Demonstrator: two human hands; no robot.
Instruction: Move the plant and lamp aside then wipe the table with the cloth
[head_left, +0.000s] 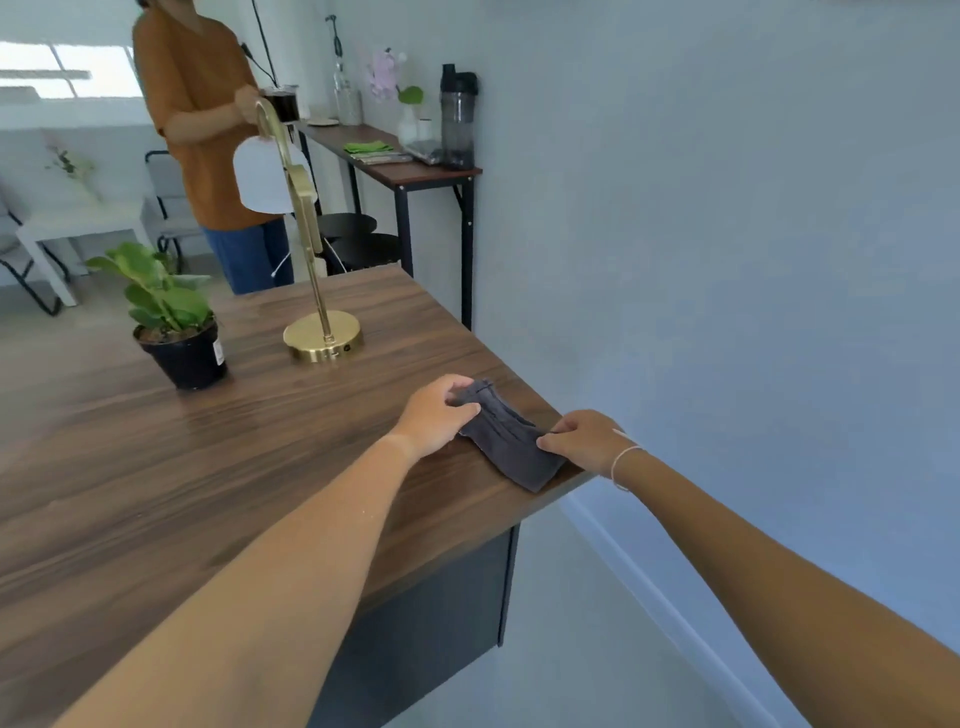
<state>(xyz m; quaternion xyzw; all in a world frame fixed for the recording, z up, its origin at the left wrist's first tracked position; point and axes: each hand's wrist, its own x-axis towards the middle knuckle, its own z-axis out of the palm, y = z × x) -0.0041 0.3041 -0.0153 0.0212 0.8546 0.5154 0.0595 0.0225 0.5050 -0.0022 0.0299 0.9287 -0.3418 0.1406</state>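
A folded dark grey cloth (511, 441) lies near the right corner of the wooden table (208, 467). My left hand (434, 415) pinches its far left end, and my right hand (584, 441) pinches its near right edge. A green plant in a black pot (176, 322) stands at the table's far left. To its right stands a gold lamp (322, 332) with a round base and a white shade.
A person in an orange shirt (202, 119) stands beyond the table holding a dark cup. A narrow console table (415, 171) along the wall carries bottles, a vase and green cloths. Black stools (358, 239) sit under it. The wall (727, 260) is close on the right.
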